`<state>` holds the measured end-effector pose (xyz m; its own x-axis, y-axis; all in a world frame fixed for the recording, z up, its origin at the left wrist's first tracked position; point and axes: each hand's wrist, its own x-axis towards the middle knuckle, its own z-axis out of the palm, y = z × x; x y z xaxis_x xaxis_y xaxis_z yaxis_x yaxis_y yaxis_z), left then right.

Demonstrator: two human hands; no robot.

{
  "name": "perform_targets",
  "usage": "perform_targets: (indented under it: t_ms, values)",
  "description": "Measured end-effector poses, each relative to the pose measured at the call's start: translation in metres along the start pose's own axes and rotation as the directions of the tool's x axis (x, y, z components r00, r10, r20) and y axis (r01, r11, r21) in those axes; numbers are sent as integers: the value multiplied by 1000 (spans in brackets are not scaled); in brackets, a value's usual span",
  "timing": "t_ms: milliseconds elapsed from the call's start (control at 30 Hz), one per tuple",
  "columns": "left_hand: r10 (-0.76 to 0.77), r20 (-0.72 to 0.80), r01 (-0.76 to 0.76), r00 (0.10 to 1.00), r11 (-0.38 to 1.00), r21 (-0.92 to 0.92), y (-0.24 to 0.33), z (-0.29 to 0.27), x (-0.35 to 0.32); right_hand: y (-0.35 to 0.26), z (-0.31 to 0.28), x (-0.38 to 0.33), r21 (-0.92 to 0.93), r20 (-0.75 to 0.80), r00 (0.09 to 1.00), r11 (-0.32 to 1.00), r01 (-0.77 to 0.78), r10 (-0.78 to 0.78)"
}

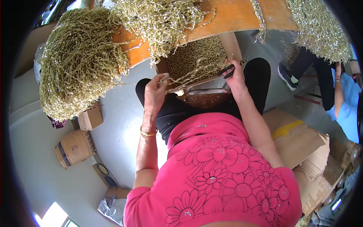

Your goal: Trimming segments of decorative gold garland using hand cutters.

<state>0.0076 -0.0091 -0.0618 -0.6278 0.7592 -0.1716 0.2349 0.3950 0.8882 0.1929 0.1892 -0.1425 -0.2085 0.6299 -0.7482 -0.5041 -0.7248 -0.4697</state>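
Several thin gold glittery strands (196,72) stretch between my two hands, in front of an open drawer (162,68) filled with small gold beads (194,51). My left hand (154,92) is closed, pinching the strands' left end. My right hand (237,77) is closed around what look like black-handled scissors (227,71); the strands' right end reaches its fingertips, blurred there. The blades are mostly hidden. Just below the strands, over my lap, lies the drawer's front edge.
Large heaps of gold strands (77,62) hang over the orange table (234,15). Cardboard boxes (298,142) stand at the right, and a taped carton (75,147) at the left. A person in a blue top (347,102) sits at the far right.
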Motion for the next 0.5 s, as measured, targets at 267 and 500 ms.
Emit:
perform_targets:
  t_ms: [267,500]
  values:
    - [-196,-128,114,972,873,-475,-4,-40,-4,-21,-20,11,-21,164,981,994,108,-103]
    - [-292,-298,-51,909,631,-774,-27,-103,-2,-46,-57,35,85,209,953,975,205,-218]
